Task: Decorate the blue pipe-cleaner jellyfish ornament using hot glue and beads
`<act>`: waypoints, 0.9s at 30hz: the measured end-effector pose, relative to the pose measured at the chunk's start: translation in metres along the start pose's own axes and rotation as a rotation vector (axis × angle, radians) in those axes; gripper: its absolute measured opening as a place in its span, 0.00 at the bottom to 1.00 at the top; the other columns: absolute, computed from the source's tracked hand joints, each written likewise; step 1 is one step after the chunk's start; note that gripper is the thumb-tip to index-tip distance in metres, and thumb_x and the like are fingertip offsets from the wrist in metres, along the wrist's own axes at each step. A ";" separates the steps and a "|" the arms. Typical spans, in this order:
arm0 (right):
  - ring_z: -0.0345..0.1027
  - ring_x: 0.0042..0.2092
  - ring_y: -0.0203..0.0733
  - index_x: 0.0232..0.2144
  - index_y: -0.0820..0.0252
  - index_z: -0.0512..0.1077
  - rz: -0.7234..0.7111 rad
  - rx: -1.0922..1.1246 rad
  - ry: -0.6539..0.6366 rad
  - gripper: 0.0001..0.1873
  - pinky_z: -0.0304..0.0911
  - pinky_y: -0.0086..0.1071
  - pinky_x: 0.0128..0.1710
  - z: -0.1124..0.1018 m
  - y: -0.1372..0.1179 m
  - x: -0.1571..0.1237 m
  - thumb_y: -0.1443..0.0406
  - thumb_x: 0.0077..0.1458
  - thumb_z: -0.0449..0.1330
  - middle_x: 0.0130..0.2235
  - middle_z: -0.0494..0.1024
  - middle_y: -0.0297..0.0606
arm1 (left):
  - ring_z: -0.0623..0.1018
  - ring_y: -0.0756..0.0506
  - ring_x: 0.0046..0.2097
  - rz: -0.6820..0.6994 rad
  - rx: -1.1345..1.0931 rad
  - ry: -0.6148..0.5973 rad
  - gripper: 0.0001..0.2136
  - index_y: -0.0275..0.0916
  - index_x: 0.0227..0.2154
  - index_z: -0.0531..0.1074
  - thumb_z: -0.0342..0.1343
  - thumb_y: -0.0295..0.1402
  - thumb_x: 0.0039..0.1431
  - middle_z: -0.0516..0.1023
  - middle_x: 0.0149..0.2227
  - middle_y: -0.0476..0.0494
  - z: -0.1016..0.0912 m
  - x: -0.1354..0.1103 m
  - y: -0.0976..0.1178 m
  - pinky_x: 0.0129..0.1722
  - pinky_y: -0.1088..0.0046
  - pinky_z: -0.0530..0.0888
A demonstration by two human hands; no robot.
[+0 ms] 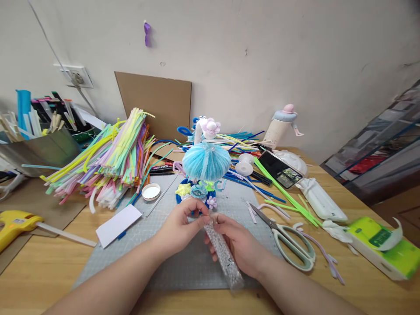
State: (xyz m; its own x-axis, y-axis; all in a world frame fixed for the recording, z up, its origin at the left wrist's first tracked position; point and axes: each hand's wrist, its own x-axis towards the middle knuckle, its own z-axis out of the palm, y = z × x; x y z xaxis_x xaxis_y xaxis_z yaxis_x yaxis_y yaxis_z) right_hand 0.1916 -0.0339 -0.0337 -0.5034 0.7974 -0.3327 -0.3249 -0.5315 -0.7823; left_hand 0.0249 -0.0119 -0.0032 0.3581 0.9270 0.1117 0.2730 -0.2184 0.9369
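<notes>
A long clear tube or bag of small pale beads (223, 256) slants across the front of the grey cutting mat. My right hand (238, 243) is closed around its upper part. At its top end, the thumb and fingers of my left hand (188, 225) pinch together; whether a loose bead is between them is too small to make out. Just beyond my hands stands a pipe-cleaner piece with a fluffy light-blue dome (206, 162), a pale flower (210, 127) on top and a dark-blue base with yellow and lilac shapes.
Scissors (288, 240) lie open on the right, near a phone (280, 168) and a green tissue pack (383, 247). Bundled pipe cleaners (121, 153), a small round lid (151, 191), a white card (118, 225) and a yellow glue gun (19, 225) occupy the left. Cardboard (154, 103) leans on the wall.
</notes>
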 end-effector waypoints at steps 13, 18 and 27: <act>0.68 0.22 0.35 0.35 0.59 0.64 0.048 -0.014 -0.015 0.11 0.63 0.27 0.20 -0.004 0.002 0.000 0.60 0.51 0.57 0.27 0.75 0.34 | 0.72 0.46 0.44 0.235 0.274 0.011 0.05 0.40 0.33 0.75 0.54 0.33 0.57 0.73 0.39 0.43 -0.006 0.002 -0.007 0.47 0.68 0.67; 0.68 0.22 0.35 0.35 0.59 0.64 0.028 -0.021 0.014 0.12 0.63 0.27 0.19 -0.002 -0.002 0.000 0.59 0.50 0.58 0.26 0.74 0.33 | 0.72 0.44 0.45 0.298 0.402 -0.018 0.07 0.44 0.36 0.77 0.56 0.36 0.56 0.73 0.41 0.42 -0.012 0.003 -0.006 0.47 0.65 0.68; 0.67 0.22 0.33 0.35 0.59 0.65 -0.017 -0.070 0.020 0.13 0.63 0.27 0.20 0.000 -0.001 0.000 0.57 0.51 0.59 0.26 0.74 0.32 | 0.71 0.45 0.45 0.186 0.282 -0.035 0.04 0.40 0.29 0.75 0.56 0.31 0.55 0.71 0.40 0.44 -0.007 0.000 -0.004 0.48 0.68 0.66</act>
State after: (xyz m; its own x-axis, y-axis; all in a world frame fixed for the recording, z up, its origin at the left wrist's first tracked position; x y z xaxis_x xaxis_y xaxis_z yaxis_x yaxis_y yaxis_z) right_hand 0.1921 -0.0333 -0.0334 -0.4815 0.8123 -0.3291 -0.2763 -0.4970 -0.8226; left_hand 0.0179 -0.0088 -0.0047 0.4540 0.8533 0.2563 0.4346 -0.4632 0.7724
